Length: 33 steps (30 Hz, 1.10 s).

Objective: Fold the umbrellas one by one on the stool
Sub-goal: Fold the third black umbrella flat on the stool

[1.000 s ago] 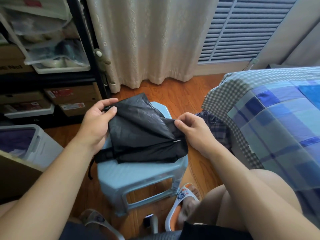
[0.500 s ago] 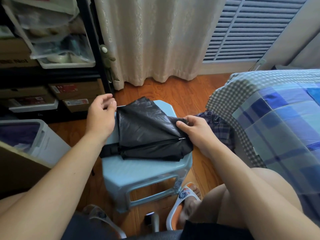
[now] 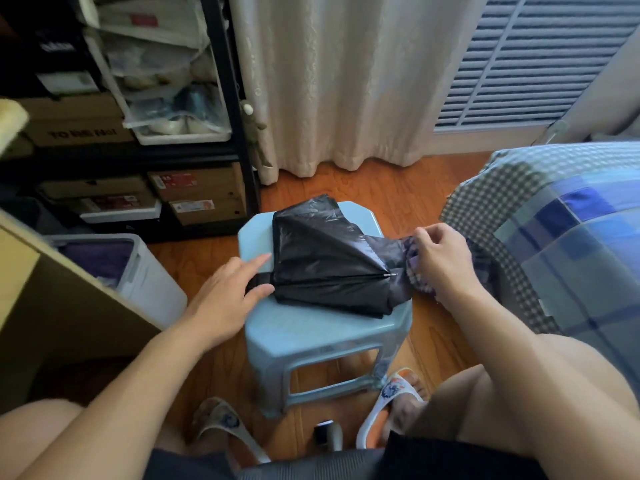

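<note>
A black umbrella lies collapsed across the light blue plastic stool, its loose fabric fanned toward the far side and its handle end pointing left. My left hand rests flat over the handle end, fingers straight, at the stool's left edge. My right hand is at the stool's right edge, fingers curled and pinching the black fabric near the rib tips. A purple plaid umbrella shows partly under and behind that hand, beside the bed.
A bed with a blue plaid cover fills the right. On the left stand a black shelf with boxes, a white bin and a cardboard box edge. Curtains hang behind. My sandalled feet flank the stool.
My left hand let go of the fabric's far left corner and came down flat onto the handle end. My right hand drew its pinch of fabric out to the right, flattening the umbrella.
</note>
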{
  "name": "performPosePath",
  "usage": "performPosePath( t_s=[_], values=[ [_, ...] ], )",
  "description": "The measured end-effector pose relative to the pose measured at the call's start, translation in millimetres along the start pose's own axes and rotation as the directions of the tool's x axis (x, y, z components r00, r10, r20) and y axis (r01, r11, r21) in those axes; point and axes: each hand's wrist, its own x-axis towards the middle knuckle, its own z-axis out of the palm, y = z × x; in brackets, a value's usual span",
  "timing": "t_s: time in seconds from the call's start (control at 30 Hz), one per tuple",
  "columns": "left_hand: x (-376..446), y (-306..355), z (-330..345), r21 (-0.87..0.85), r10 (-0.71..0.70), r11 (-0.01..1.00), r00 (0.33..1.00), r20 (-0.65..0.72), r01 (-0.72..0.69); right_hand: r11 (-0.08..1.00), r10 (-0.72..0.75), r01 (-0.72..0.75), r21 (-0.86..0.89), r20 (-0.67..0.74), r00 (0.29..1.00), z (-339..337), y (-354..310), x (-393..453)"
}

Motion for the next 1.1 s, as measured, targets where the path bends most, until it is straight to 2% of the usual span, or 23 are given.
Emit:
performPosePath(
  t_s=[0.03, 0.1, 0.17, 0.2, 0.3, 0.4, 0.47, 0.53, 0.6, 0.7, 0.83, 0.93, 1.0, 1.1],
  values=[
    [-1, 2, -1, -0.101, -0.013, 0.995, 0.999, -0.031, 0.01, 0.998, 0.017, -0.018, 0.052, 0.014, 1.0, -3, 1, -9],
    [-2, 6, -1, -0.232, -0.062, 0.972, 0.996, -0.06, 0.047, 0.982, 0.077, -0.098, 0.159, 0.134, 0.988, -8, 6, -27],
    [-6, 10, -2, -0.273, -0.102, 0.958, 0.994, -0.037, 0.088, 0.956, 0.13, -0.196, 0.217, 0.286, 0.949, -12, 9, -43],
    [-8, 12, -3, -0.29, -0.129, 0.95, 0.992, -0.014, 0.119, 0.952, 0.127, -0.206, 0.228, 0.32, 0.939, -14, 8, -49],
    [-12, 14, -4, -0.402, -0.271, 0.875, 0.961, 0.053, 0.27, 0.969, 0.017, -0.089, 0.23, 0.299, 0.954, -20, 4, -54],
    [-18, 14, -1, -0.474, -0.356, 0.777, 0.91, 0.213, 0.415, 0.971, -0.117, 0.055, 0.235, 0.262, 0.958, -22, -5, -58],
    [-20, 16, 0, -0.41, -0.366, 0.812, 0.91, 0.195, 0.415, 0.969, -0.2, 0.154, 0.194, 0.247, 0.948, -20, -10, -61],
    [-23, 20, 1, -0.226, -0.384, 0.895, 0.922, 0.046, 0.384, 0.967, -0.25, 0.225, 0.122, 0.255, 0.934, -16, -11, -64],
    [-28, 26, 4, -0.059, -0.355, 0.935, 0.931, -0.083, 0.351, 0.969, -0.246, 0.231, 0.088, 0.263, 0.933, -14, -10, -65],
    [-36, 32, 8, 0.072, -0.253, 0.961, 0.955, -0.154, 0.266, 0.969, -0.247, 0.232, 0.088, 0.264, 0.932, -16, -9, -63],
    [-35, 30, 10, 0.121, -0.186, 0.974, 0.981, -0.047, 0.19, 0.965, -0.256, 0.224, 0.136, 0.325, 0.91, -20, -11, -69],
    [-37, 29, 11, 0.133, -0.112, 0.985, 0.993, 0.028, 0.107, 0.97, -0.242, 0.225, 0.091, 0.334, 0.911, -22, -15, -73],
    [-38, 29, 9, 0.109, -0.104, 0.988, 0.994, -0.02, 0.105, 0.967, -0.252, 0.252, 0.042, 0.319, 0.914, -21, -20, -85],
    [-36, 29, 5, 0.077, -0.094, 0.992, 0.99, -0.11, 0.103, 0.917, -0.287, 0.354, -0.182, 0.316, 0.905, -8, -28, -115]
  ],
)
